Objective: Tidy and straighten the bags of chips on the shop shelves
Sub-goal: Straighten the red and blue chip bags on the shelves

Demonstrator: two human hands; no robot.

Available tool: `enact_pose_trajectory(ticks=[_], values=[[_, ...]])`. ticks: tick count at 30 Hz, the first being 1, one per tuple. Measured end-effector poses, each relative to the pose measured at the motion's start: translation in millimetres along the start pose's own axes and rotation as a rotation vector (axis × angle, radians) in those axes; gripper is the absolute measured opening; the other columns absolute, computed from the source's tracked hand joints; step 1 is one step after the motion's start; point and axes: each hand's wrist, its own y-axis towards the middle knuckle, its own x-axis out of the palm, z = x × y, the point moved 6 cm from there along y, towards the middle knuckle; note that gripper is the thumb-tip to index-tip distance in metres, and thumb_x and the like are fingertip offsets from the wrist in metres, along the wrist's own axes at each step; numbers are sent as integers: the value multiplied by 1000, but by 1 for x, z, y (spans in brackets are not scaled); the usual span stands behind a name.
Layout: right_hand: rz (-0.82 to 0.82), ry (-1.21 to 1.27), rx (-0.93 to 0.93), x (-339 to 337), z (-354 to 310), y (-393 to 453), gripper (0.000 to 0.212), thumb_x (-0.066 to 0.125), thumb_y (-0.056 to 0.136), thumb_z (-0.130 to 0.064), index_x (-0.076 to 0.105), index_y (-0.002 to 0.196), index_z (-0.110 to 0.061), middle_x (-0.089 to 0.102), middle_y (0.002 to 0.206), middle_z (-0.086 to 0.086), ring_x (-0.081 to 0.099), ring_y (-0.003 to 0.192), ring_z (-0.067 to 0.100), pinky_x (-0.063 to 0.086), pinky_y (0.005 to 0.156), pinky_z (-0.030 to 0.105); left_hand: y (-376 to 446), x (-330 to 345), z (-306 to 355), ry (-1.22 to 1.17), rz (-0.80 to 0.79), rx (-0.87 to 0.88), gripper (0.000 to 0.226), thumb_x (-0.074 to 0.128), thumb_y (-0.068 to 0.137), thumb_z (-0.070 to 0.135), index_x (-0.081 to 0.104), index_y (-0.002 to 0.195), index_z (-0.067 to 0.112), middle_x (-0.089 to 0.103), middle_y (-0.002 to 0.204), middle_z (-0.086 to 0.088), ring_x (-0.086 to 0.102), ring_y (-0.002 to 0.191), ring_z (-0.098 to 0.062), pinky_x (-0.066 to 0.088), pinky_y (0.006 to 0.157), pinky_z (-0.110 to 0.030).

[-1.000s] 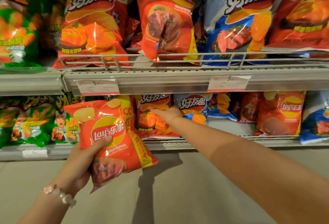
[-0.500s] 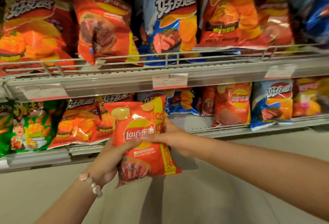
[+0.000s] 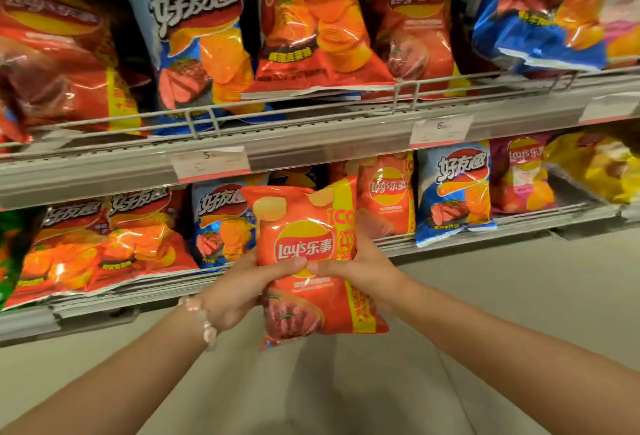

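I hold a shiny red crinkly plastic bag of chips [image 3: 308,254] with both hands. My left hand [image 3: 239,291] and right hand [image 3: 360,270] squeeze its middle, in front of the grey metal bottom shelf [image 3: 485,235].

Both forearms are showing bare from the lower frame edge up to the hands, with no sleeves covering them. The left hand [image 3: 239,291] is wearing a bracelet [image 3: 204,320] at its wrist, strung from chunky, rounded pale pink and whitish beads. The right hand [image 3: 363,270] is wearing nothing visible at the wrist or fingers.
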Motion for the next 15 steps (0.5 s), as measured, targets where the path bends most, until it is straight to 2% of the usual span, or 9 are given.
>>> enact_pose_trajectory(ticks=[3, 5, 8, 10, 12, 13, 15], values=[[6, 55, -21, -27, 6, -6, 71, 82, 68, -6, 46, 126, -24, 67, 116, 4, 66, 104, 19, 51, 95, 43, 12, 27, -1, -14, -29, -14, 68, 82, 59, 32, 58, 122, 22, 72, 110, -2, 69, 100, -21, 57, 76, -32], [6, 70, -29, -42, 10, -9, 66, 82, 68, -7, 48, 119, -31, 69, 112, 1, 67, 101, 15, 54, 89, 36, 20, 41, -2, -12, -43, -19, 68, 83, 58, 31, 59, 121, 23, 72, 109, -1, 70, 99, -20, 57, 73, -29], [30, 74, -45, -65, 14, -10, 66, 83, 67, -7, 48, 117, -33, 71, 104, -6, 69, 92, 8, 56, 76, 25, 30, 60, -3, 31, -68, -22, 70, 85, 57, 34, 57, 121, 27, 72, 109, 1, 69, 100, -19, 57, 79, -33], [57, 85, -48, -81, 13, -9, 65, 83, 67, -6, 49, 116, -32, 71, 102, -7, 70, 90, 8, 56, 71, 22, 39, 72, -2, 40, -81, -17, 76, 85, 57, 48, 55, 125, 29, 71, 113, 2, 68, 103, -19, 53, 89, -42], [90, 106, -44, -100, 13, -8, 64, 83, 66, -6, 50, 114, -31, 71, 102, -6, 70, 91, 10, 56, 72, 24, 51, 82, 1, 20, -66, -23, 76, 69, 60, 74, 57, 122, 33, 71, 113, 2, 68, 104, -19, 50, 92, -45], [105, 115, -44, -111, 12, -8, 64, 84, 65, -7, 50, 113, -33, 72, 102, -6, 70, 91, 10, 56, 72, 25, 59, 85, 3, -8, -32, -34, 71, 57, 66, 79, 59, 119, 33, 72, 108, 1, 68, 101, -19, 51, 88, -43], [139, 126, -51, -138, 11, -12, 67, 86, 59, -14, 50, 111, -36, 73, 99, -9, 70, 89, 10, 56, 71, 26, 77, 94, 5, -114, 59, -66, 59, 43, 81, 73, 61, 111, 25, 75, 95, -3, 69, 93, -21, 50, 79, -38]])
